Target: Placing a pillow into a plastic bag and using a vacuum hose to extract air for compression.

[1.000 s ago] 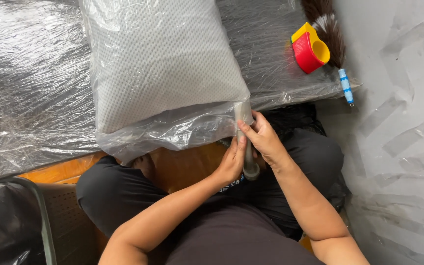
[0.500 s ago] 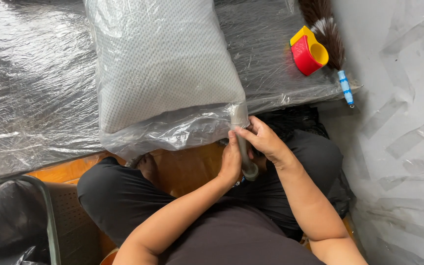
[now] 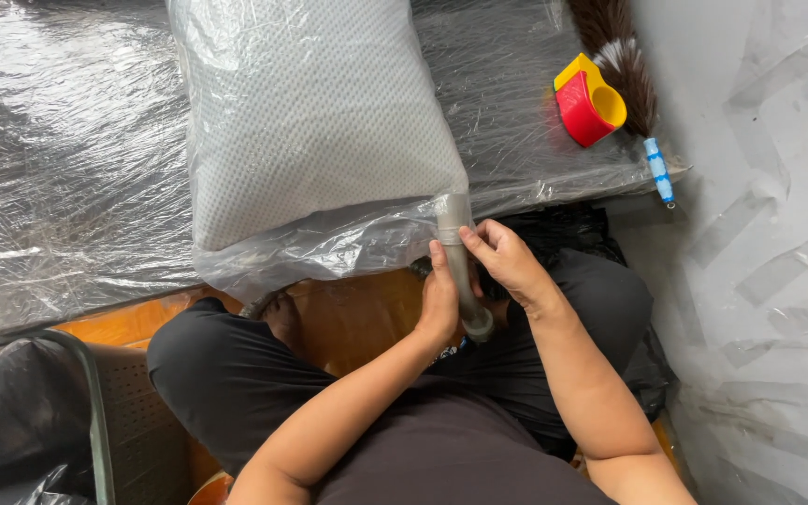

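Note:
A grey-white mesh pillow (image 3: 315, 112) lies inside a clear plastic bag (image 3: 329, 248) on a plastic-covered table (image 3: 67, 187). The bag's open end hangs over the near edge. A grey tube (image 3: 460, 266) pokes into the bag's right corner, where the plastic is gathered round it. My left hand (image 3: 440, 304) grips the tube from the left side. My right hand (image 3: 507, 262) holds the tube from the right, its fingers pressing the plastic near the tube's upper end. I am seated, with my black-trousered legs below the table edge.
A red and yellow tape dispenser (image 3: 591, 103) sits at the table's right end, next to a dark feather duster (image 3: 624, 65) with a blue-and-white handle. A black plastic-covered chair (image 3: 21, 411) stands at lower left. A grey wall with tape strips (image 3: 759, 262) runs along the right.
The view has shifted slightly. My hands stay on the tube at the bag's corner; my right-hand fingers have moved up a little along it.

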